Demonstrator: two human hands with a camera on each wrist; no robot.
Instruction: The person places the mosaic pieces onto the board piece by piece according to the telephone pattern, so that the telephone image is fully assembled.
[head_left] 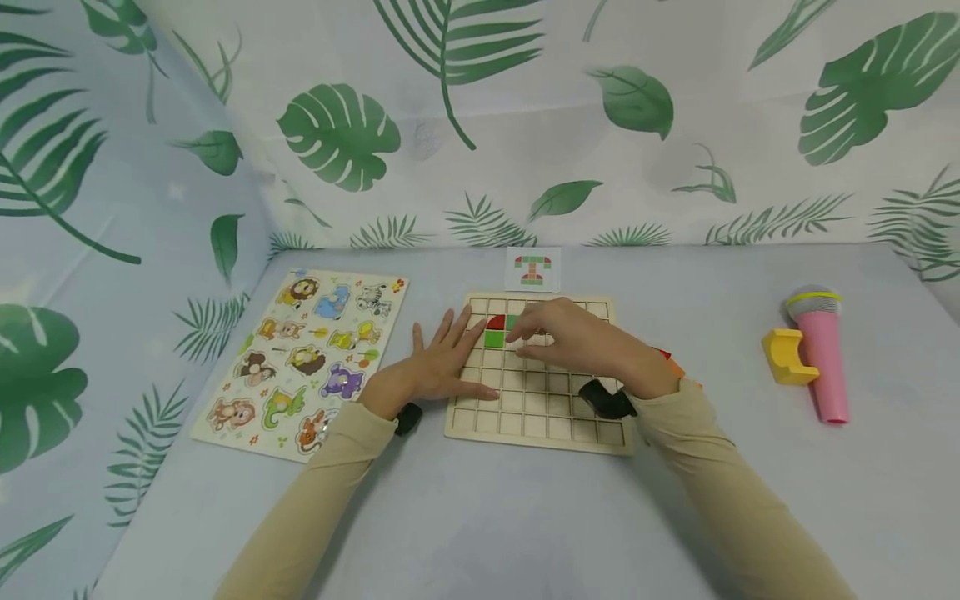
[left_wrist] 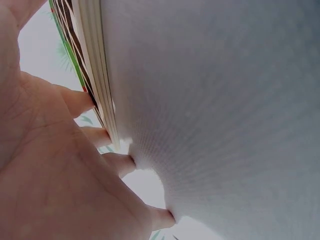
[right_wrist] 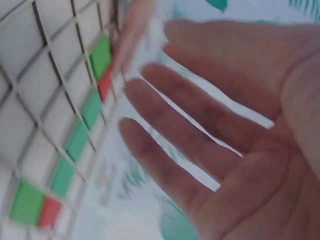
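A wooden grid board (head_left: 540, 440) lies in the middle of the table. My left hand (head_left: 442, 364) rests with fingers spread on its left side; in the left wrist view, fingertips touch around the board's edge (left_wrist: 95, 65). Over the board's upper part hovers my right hand (head_left: 570, 337), fingers loosely bent. The right wrist view shows nothing between the right fingers (right_wrist: 180, 132). A red piece (head_left: 496, 322) and a green square (head_left: 494, 339) sit in grid cells near the left hand. More green pieces (right_wrist: 76, 141) and a second red piece (right_wrist: 49, 212) form a row along the grid.
Behind the board lies a pattern card (head_left: 533, 270) with a red, green and orange T shape. An animal puzzle board (head_left: 352, 329) is at left. At right are a pink toy microphone (head_left: 822, 358) and a yellow block (head_left: 784, 357). Orange pieces (head_left: 678, 368) partly show behind the right forearm.
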